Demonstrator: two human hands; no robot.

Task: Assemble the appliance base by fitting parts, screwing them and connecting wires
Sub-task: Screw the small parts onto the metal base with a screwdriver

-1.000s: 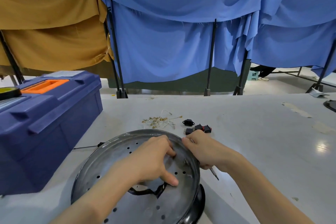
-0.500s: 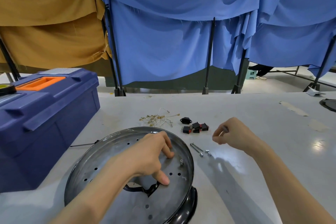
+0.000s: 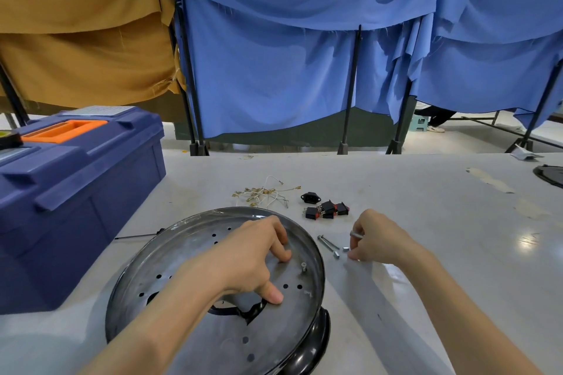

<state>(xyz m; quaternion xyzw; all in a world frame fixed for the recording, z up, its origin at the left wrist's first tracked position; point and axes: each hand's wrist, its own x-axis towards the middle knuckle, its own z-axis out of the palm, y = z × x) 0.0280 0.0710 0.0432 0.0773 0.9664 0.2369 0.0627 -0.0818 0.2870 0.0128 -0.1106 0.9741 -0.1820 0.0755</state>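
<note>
The appliance base (image 3: 189, 256) is a round grey metal plate with several holes, seated on a black housing (image 3: 316, 341) at the near edge of the table. A short screw (image 3: 303, 266) stands upright in the plate near its right rim. My left hand (image 3: 243, 259) rests on the plate, fingertips pressing near that screw and the thumb by a dark cutout. My right hand (image 3: 377, 240) is on the table right of the plate and pinches a small silvery part. Its fingertips touch the table beside two long bolts (image 3: 327, 244) and a nut (image 3: 345, 249).
Black and red switches (image 3: 326, 210), a black socket (image 3: 310, 197) and a bundle of wires with terminals (image 3: 262, 192) lie behind the plate. A blue toolbox (image 3: 76, 192) stands at the left. A dark object (image 3: 550, 175) pokes in at the right edge.
My right hand left the plate's rim, moved right to the table and lowered beside the bolts and nut. My left hand stayed on the plate.
</note>
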